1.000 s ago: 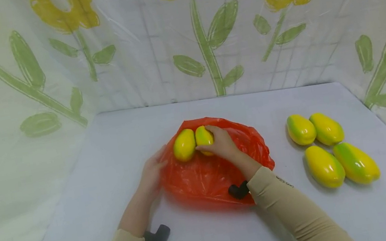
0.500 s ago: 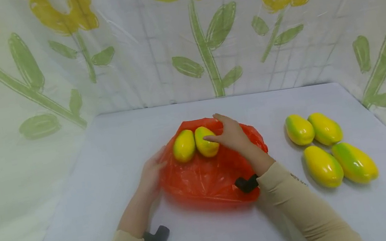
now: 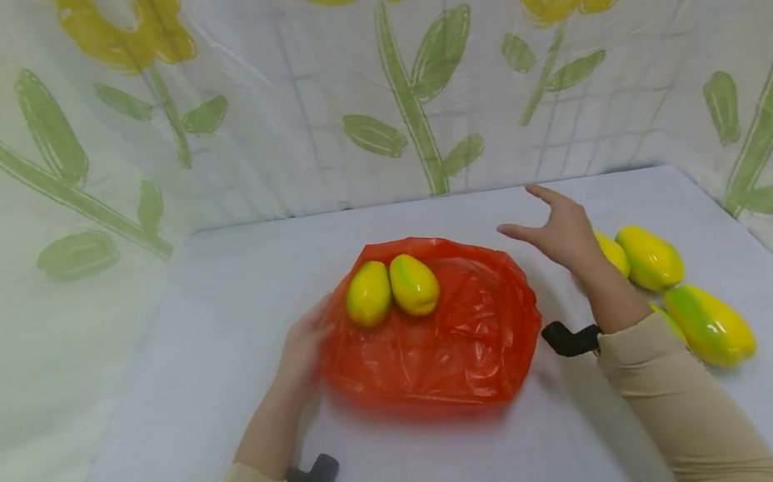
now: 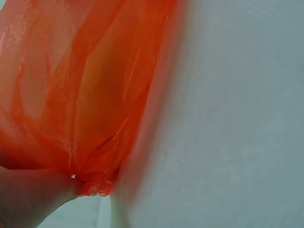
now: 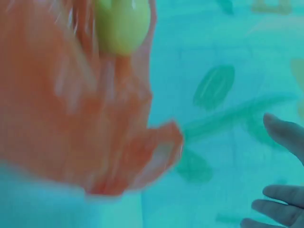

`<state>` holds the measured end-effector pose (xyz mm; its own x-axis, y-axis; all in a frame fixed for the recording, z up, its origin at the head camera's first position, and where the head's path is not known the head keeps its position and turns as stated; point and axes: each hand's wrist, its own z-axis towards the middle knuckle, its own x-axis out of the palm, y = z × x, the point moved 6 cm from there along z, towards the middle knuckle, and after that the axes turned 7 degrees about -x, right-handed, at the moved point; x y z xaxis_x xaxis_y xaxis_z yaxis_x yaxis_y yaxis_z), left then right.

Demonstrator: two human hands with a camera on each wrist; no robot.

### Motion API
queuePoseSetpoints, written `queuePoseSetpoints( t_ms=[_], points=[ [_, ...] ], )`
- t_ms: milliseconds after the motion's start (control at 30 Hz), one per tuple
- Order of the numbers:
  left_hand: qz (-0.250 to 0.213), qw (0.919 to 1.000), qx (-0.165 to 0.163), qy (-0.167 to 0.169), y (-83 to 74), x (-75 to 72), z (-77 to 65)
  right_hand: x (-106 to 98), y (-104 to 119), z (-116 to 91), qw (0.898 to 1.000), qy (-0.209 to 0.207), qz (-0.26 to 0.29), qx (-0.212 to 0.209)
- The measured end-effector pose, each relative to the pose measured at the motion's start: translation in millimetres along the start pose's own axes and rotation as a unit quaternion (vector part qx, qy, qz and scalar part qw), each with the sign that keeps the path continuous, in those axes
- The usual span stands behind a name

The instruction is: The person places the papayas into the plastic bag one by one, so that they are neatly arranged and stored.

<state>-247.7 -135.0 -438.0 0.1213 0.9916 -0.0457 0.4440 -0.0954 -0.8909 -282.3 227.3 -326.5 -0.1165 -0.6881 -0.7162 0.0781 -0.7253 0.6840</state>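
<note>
My left hand (image 3: 301,351) holds the left edge of a red plastic bag (image 3: 443,358) that lies spread on the table. In the left wrist view its thumb (image 4: 33,192) pinches the bag's rim; the other fingers are hidden. Two yellow-green mangoes, one on the left (image 3: 368,294) and one on the right (image 3: 414,284), lie side by side in the bag's upper left part. Raised right of the bag, my right hand (image 3: 563,234) has thumb and fingers spread apart with nothing between them. Its thumb (image 5: 285,135) also shows in the right wrist view, apart from the bag.
Several more mangoes lie in a group at the table's right, including a back one (image 3: 651,258) and a front one (image 3: 711,324); my right forearm partly covers others. Behind the white table (image 3: 424,479) hangs a flower-printed curtain (image 3: 292,121).
My right hand has let go of the right mango in the bag and moved right, out over the table toward the other mangoes. The left hand has stayed at the bag's edge.
</note>
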Motion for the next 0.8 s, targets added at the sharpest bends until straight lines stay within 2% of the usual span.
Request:
queuePoseSetpoints(
  t_ms=[167, 300, 500, 633, 800],
  points=[
    [0.010, 0.9999, -0.010, -0.005, 0.9, 0.5, -0.4, -19, -37, -9, 0.998, -0.007, -0.010, 0.055],
    [-0.001, 1.0000, -0.004, -0.002, -0.9, 1.0, -3.7, -23, -65, -14, 0.995, -0.003, -0.012, 0.099],
    [-0.019, 0.9998, 0.001, 0.003, -1.5, 0.4, -5.9, -24, -88, -22, 0.988, 0.014, -0.018, 0.150],
    [-0.018, 0.9998, 0.000, 0.003, -0.9, 0.0, -3.9, -27, -93, -26, 0.987, 0.026, -0.040, 0.154],
    [-0.016, 0.9999, -0.001, 0.002, -1.6, 0.2, -4.6, -28, -95, -25, 0.989, 0.035, -0.085, 0.117]
  ],
)
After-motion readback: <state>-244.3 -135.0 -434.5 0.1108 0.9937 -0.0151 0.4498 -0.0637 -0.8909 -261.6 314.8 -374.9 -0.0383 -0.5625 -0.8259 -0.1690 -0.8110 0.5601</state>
